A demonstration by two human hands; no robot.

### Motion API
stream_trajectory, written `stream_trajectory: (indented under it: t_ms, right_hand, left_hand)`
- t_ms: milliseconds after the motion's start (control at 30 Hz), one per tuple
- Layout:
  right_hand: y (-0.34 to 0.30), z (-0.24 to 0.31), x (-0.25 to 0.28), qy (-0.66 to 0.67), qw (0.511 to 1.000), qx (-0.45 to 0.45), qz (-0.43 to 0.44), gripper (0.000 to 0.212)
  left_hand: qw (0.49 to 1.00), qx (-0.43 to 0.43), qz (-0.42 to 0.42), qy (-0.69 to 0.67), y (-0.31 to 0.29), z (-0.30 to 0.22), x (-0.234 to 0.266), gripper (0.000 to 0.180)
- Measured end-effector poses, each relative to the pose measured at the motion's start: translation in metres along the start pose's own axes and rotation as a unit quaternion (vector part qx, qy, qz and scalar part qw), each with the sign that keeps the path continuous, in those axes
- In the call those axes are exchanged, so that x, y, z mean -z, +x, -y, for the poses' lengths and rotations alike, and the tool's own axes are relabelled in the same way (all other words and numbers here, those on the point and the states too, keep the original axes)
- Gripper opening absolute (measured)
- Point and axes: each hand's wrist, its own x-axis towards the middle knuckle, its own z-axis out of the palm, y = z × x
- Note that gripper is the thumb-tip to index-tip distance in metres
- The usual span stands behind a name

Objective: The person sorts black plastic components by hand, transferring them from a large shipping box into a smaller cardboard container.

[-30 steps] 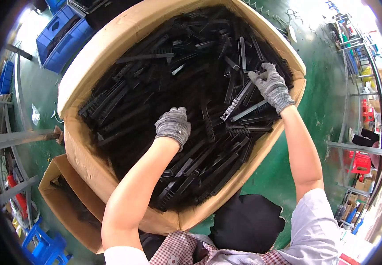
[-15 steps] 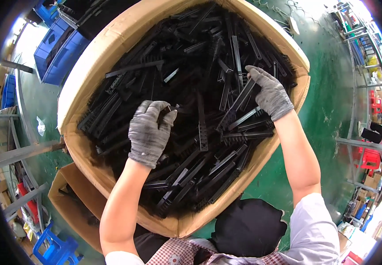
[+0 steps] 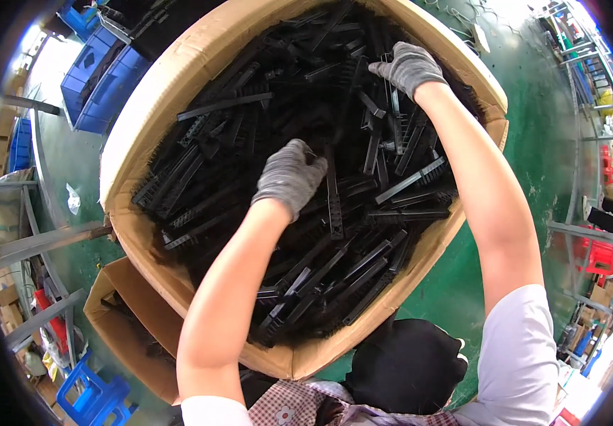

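Observation:
A large cardboard box (image 3: 125, 177) is heaped with black plastic strips (image 3: 335, 195), many with toothed or bristled edges. Both my hands wear grey knitted gloves and are inside the box. Near its middle, my left hand (image 3: 290, 176) has curled fingers, thumb and forefinger close together beside the upper end of a long strip. Whatever lies between these fingertips is too dark to make out. Farther off to the right, my right hand (image 3: 411, 69) bends its fingers over the upper end of an upright narrow strip (image 3: 394, 103); its forefinger points left.
A smaller open carton (image 3: 133, 312) with dark contents adjoins the box at lower left. Blue crates (image 3: 101, 85) stand at upper left, a blue stool (image 3: 94, 394) at lower left. Metal frames (image 3: 37, 248) line the left, shelving (image 3: 594, 234) and red stools the right.
My right hand has moved up and away from the strip it held, toward the far right of the pile. My left hand has shifted right and slightly farther in.

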Motion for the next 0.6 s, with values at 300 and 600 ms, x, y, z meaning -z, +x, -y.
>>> stream_trajectory:
  t_ms: [300,600]
  right_hand:
    - [-0.053,-0.009,0.046,0.288,0.957,0.007,0.041,0.046]
    - [-0.138,-0.032,0.096,0.470,0.873,0.129,0.000,0.031]
  left_hand:
    - [0.992,0.068,0.056,0.094,0.035,-0.031,-0.042,0.058]
    - [0.929,-0.151,-0.055,-0.333,-0.073,0.018,0.043,0.025]
